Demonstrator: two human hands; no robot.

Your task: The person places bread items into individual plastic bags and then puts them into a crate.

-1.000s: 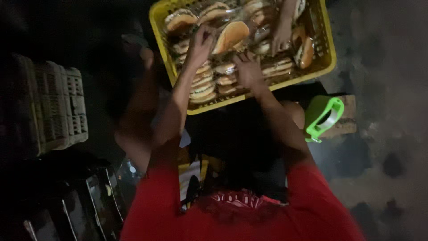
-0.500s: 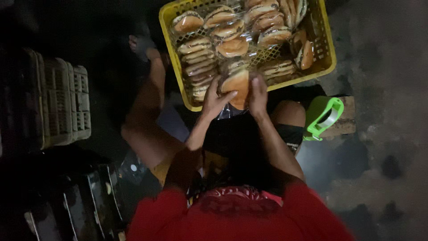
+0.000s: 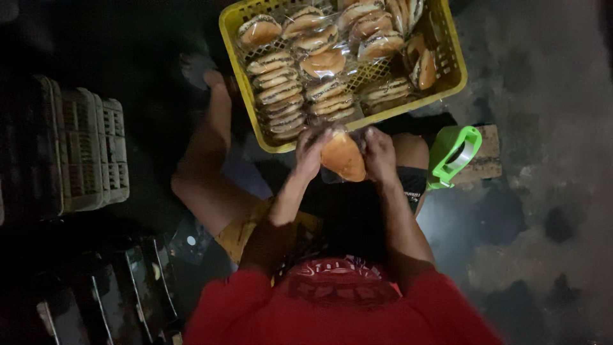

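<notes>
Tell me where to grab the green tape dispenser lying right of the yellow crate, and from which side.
Grip the green plastic tape dispenser by its open loop handle, coming from above and the right. The loop lies flat on a brown block, its hollow facing up, so fingers could hook through. Its lower left end sits close against the person's knee, leaving less room there.

Both hands, left hand (image 3: pixel 311 150) and right hand (image 3: pixel 379 153), hold a bagged bun (image 3: pixel 343 156) between them at centre. A yellow crate (image 3: pixel 246 96) of wrapped buns (image 3: pixel 281 89) sits at twelve o'clock, a green tape dispenser (image 3: pixel 454 155) at three, grey crates (image 3: pixel 89 150) at nine.
</notes>
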